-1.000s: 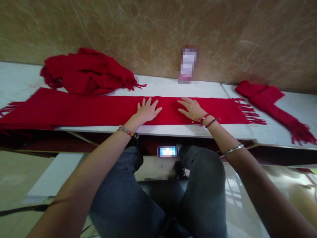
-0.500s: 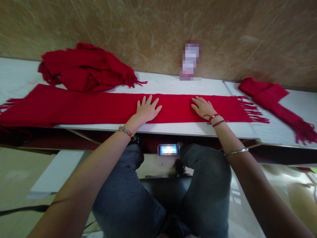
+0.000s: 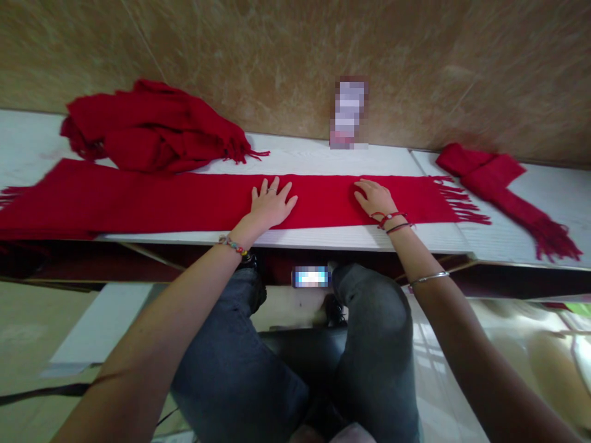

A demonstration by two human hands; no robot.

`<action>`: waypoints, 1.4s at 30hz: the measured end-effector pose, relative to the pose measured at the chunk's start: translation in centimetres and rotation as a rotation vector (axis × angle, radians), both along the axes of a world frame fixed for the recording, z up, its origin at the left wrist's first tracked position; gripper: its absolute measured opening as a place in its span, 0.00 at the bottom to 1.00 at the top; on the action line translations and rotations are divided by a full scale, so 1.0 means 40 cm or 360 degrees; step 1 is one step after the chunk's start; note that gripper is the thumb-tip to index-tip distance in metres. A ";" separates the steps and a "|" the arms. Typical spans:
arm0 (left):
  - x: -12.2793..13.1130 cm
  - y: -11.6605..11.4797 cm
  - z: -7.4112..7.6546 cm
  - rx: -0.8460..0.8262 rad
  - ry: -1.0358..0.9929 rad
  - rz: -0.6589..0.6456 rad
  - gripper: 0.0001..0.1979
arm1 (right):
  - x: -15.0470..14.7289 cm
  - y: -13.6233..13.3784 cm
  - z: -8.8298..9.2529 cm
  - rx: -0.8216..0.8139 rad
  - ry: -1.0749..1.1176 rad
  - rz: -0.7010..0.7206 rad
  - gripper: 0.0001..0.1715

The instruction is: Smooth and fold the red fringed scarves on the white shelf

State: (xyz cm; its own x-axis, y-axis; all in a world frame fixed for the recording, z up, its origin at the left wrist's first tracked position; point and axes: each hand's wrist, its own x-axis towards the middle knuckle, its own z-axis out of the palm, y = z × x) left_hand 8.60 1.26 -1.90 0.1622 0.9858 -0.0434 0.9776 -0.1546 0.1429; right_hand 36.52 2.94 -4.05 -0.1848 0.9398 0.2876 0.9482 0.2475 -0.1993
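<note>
A long red scarf (image 3: 323,202) lies stretched flat across the white tabletop, fringed at both ends. My left hand (image 3: 272,208) rests palm down on its middle part, fingers spread, with a ring on one finger and a beaded bracelet on the wrist. Further right, my right hand (image 3: 377,200) also lies on the scarf, its fingers closer together and slightly bent, the thumb apart. Neither hand grips the cloth. Behind the scarf on the left is a crumpled heap of red scarf cloth (image 3: 157,129). Another red scarf (image 3: 503,184), loosely folded, lies to the right of the fringe.
A brown marbled wall (image 3: 258,55) borders the back of the white table (image 3: 295,149). A pixelated item (image 3: 348,114) stands against it. Under the front edge, a blurred lit screen (image 3: 311,277) shows between my knees. A white panel (image 3: 99,332) is at lower left.
The fingers of my right hand have drawn closer together on the scarf. My left hand stays spread in place. The whole view has shifted slightly.
</note>
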 end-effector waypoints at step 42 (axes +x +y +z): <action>-0.007 -0.030 0.020 -0.0063 -0.0018 0.0164 0.32 | 0.089 -0.059 0.001 -0.0021 -0.0073 -0.0041 0.26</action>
State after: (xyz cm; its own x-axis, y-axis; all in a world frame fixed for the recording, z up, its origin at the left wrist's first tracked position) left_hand 8.31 0.05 -1.10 0.0610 0.9948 -0.0813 0.9863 -0.0476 0.1580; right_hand 40.10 0.57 -4.01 -0.1734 0.9480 0.2670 0.9624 0.2206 -0.1585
